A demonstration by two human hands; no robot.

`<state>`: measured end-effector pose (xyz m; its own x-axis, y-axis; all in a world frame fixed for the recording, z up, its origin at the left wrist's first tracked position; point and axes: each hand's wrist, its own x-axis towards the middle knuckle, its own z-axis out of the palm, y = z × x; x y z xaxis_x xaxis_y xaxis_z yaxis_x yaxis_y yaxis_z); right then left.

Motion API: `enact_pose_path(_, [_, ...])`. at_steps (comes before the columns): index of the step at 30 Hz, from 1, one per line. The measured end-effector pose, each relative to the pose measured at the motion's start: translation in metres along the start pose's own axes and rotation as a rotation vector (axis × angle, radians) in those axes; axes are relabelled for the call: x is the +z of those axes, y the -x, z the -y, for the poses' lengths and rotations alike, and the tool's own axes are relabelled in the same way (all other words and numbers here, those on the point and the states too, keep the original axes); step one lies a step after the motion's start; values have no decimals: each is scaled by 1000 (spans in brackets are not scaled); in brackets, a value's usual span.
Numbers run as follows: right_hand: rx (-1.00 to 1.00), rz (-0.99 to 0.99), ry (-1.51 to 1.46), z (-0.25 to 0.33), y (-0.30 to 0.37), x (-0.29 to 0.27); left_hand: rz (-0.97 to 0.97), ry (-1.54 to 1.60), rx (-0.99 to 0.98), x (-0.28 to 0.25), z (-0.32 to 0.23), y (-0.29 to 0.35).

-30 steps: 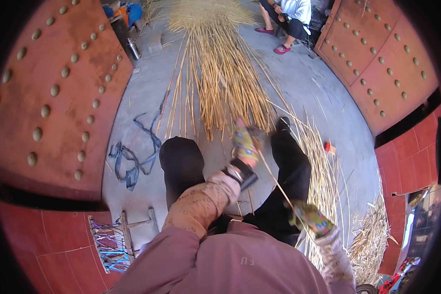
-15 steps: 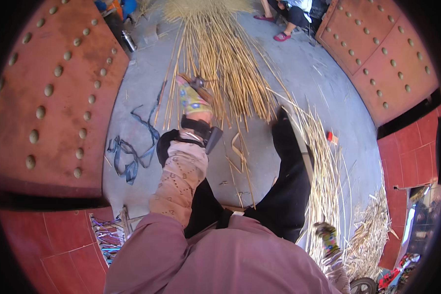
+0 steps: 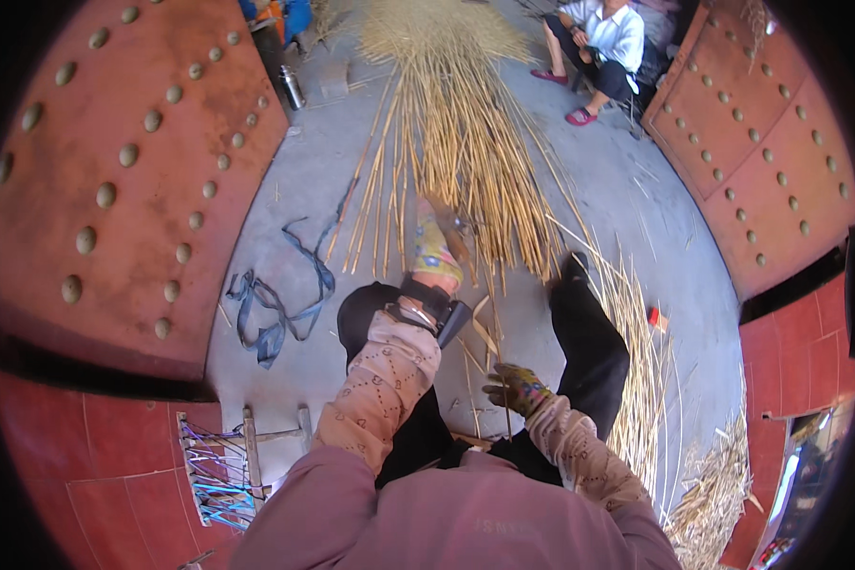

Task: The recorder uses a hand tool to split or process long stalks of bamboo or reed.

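My left hand point(image 3: 439, 245), in a floral glove with brownish fingers, reaches to the near ends of a large fan of tan, reed-like stalks point(image 3: 465, 142). Motion blur hides whether its fingers grip any of them. Closer to my body, my right hand point(image 3: 520, 388) wears a similar patterned glove. Its fingers point left and look slightly apart, beside a thin stalk that runs down between my legs. A pale curled strip point(image 3: 485, 334) lies between the two hands. A dark device is strapped on my left wrist point(image 3: 434, 302).
Pale, thin stalks point(image 3: 641, 399) lie along my right leg, with a heap of husks point(image 3: 717, 489) beyond. A blue-grey strap point(image 3: 268, 323) lies at left, near a corded wooden frame point(image 3: 252, 456). Studded red doors point(image 3: 133, 171) flank me. A person point(image 3: 603, 47) sits at the far right.
My right hand has come from the pale stalks at the lower right to the middle, between my legs. My view has shifted, and more of the seated person shows.
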<state>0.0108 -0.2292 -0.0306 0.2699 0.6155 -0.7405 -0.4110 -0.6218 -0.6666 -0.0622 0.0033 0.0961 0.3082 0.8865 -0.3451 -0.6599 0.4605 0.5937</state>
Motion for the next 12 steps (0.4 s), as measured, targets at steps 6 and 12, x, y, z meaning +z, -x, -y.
enact_pose_path(6, [-267,97,-39,88,131,-63,89,-98,-207,1,4,4])
enact_pose_path(12, [-308,-486,345,33,225,-188,231,-171,-323,3,34,10])
